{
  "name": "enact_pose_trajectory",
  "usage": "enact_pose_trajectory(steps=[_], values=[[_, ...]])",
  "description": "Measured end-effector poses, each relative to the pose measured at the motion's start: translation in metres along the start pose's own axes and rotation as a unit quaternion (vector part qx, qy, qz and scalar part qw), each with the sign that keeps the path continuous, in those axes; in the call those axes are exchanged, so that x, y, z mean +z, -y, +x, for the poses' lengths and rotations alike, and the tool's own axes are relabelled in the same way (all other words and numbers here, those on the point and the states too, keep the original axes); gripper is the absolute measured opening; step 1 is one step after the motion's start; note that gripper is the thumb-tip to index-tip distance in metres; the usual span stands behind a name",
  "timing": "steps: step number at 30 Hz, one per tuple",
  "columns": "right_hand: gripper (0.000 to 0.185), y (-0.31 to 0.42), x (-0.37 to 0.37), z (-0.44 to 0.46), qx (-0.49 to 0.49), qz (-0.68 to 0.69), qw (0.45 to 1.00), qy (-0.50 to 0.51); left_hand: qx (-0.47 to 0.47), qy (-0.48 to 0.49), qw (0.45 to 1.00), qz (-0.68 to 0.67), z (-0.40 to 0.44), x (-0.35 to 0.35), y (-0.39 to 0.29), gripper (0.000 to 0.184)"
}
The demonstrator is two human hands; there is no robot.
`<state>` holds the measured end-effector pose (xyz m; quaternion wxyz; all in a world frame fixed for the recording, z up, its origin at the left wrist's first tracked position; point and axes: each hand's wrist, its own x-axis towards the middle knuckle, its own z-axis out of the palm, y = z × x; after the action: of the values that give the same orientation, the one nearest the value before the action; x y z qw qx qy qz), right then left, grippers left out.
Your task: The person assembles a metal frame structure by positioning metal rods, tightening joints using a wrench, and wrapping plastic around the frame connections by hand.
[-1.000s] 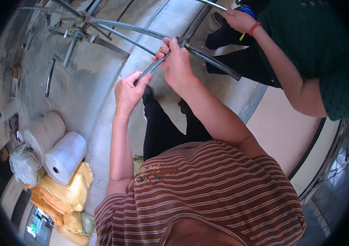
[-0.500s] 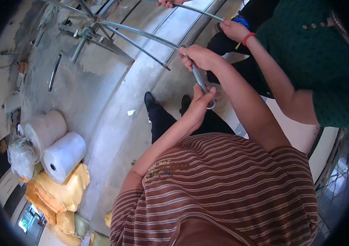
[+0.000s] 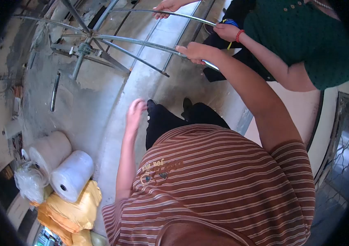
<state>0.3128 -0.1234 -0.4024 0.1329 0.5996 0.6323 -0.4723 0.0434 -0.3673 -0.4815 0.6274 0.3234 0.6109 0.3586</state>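
Note:
My right hand (image 3: 197,53) is closed around a metal tube (image 3: 141,42). That tube runs left to a hub (image 3: 85,48) where several bars meet on a metal stand, and its other end pokes out under my wrist. Off to the left, my left hand (image 3: 134,115) hangs over the floor with nothing in it, its fingers loosely bent and slightly blurred. Beyond my right hand, a co-worker's two hands (image 3: 227,32) grip a thin, slightly bowed rod (image 3: 191,17). Something blue shows by the co-worker's nearer hand.
Two large white rolls (image 3: 72,175) stand at lower left beside yellow wrapped bundles (image 3: 76,207). A short dark pipe (image 3: 55,91) shows left of the stand. A lower bar (image 3: 135,59) of the stand juts towards my feet. The co-worker in green stands close on my right.
My left hand has let go of the tube's near end and swung left. My right hand keeps its grip, the tube now lying closer to level. The co-worker's rod appears lower in view.

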Motion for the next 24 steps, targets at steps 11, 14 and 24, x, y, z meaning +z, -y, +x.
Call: enact_pose_trajectory(steps=[11, 14, 24], values=[[0.074, -0.01, 0.012, -0.008, -0.067, -0.189, 0.974, -0.108, -0.132, -0.239, 0.962, 0.0, -0.064, -0.136, 0.144, 0.025], [0.068, -0.002, 0.003, -0.017, -0.08, -0.251, 0.961, -0.084, -0.16, -0.197, 0.967, -0.006, -0.073, -0.123, 0.154, 0.025], [0.042, 0.015, -0.03, 0.006, -0.218, -0.453, 0.865, -0.004, -0.149, -0.132, 0.978, 0.064, -0.044, -0.14, 0.139, 0.025]])
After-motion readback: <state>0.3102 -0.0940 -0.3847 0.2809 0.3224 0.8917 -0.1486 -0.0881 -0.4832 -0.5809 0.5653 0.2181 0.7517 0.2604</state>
